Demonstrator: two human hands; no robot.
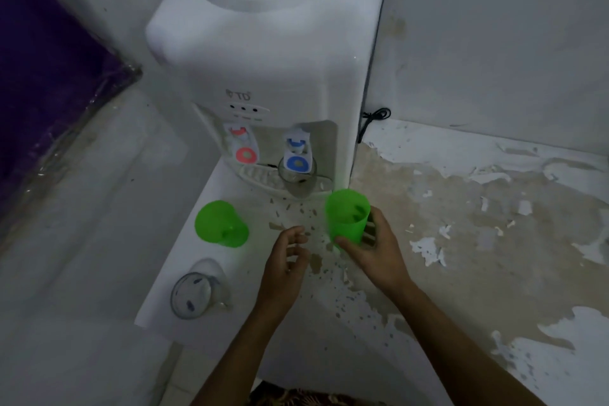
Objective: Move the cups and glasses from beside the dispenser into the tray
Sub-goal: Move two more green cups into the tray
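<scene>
Your right hand [372, 247] grips a translucent green plastic cup [346, 216] by its side, ready to carry, while your left hand [286, 260] hovers open and empty beside the white water dispenser [263, 53]

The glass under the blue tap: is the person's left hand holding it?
No, the left hand is empty; the glass stands alone.

Both forearms are bare from elbow to wrist, with no sleeve, watch or ring showing on the left hand [284, 270] or right hand [375, 252]. A brown-and-dark patterned garment [306, 396] shows at the bottom edge.
</scene>
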